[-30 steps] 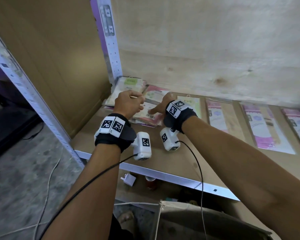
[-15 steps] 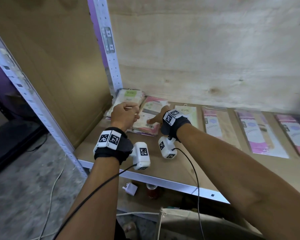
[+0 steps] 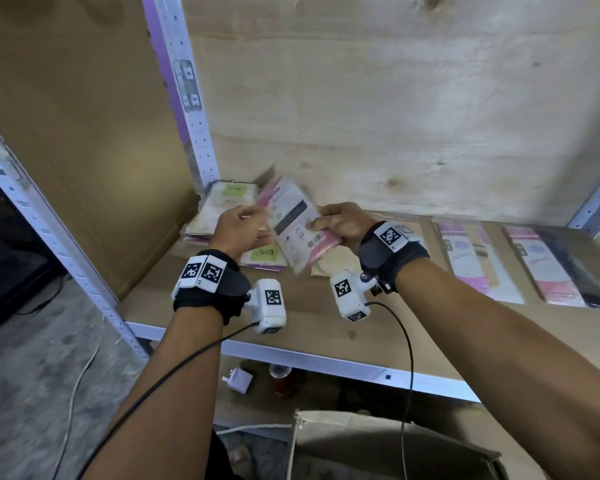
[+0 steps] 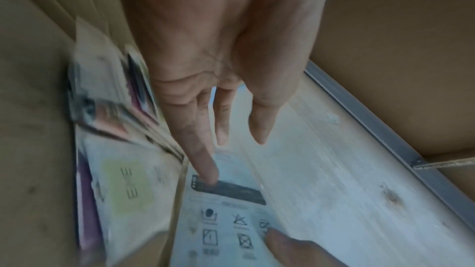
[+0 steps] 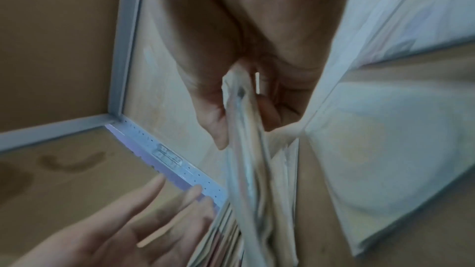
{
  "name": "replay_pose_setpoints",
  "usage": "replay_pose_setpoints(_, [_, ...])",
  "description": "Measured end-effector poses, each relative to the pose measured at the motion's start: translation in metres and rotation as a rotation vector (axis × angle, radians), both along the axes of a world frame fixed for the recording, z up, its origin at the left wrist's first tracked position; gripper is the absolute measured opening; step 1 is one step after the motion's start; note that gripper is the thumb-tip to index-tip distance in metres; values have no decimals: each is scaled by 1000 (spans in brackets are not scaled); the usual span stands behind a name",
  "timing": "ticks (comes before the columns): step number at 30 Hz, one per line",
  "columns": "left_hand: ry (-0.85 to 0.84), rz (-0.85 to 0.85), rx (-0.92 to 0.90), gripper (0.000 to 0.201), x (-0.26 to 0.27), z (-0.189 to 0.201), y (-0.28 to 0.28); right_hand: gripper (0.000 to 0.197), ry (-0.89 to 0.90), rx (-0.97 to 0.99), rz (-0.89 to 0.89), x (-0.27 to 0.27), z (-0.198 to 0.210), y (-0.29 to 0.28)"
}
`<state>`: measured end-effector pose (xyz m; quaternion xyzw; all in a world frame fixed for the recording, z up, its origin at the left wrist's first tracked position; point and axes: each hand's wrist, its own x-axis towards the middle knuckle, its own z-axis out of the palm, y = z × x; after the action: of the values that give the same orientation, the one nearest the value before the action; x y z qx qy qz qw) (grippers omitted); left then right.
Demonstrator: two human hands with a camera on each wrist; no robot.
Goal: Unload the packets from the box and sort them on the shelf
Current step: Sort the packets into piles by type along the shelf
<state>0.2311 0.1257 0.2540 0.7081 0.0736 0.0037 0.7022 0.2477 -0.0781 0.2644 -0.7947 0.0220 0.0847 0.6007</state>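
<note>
Right hand lifting a packet off the shelf, left hand loose beside it

My right hand (image 3: 340, 227) pinches the near end of a pink-and-white packet (image 3: 293, 216), thumb on top, tilted up above the wooden shelf (image 3: 312, 317). My left hand (image 3: 239, 230) holds nothing, fingers (image 4: 203, 149) straight, one tip touching the packet's printed face. Below, a pile of packets with green EWE labels (image 3: 222, 209) sits far left by the white upright (image 3: 187, 98). More pink packets (image 3: 475, 268) lie flat to the right. The cardboard box (image 3: 378, 448) sits near, below the shelf edge
</note>
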Motion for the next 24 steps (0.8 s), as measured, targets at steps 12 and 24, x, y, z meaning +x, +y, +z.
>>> replay_pose_setpoints(12, [105, -340, -464, 49, -17, 10, -84, 31, -533, -503, 125, -104, 19, -87])
replay_pose_setpoints(24, [103, -421, -410, 26, -22, -11, -129, 33, -93, -5, -74, -113, -8, -184])
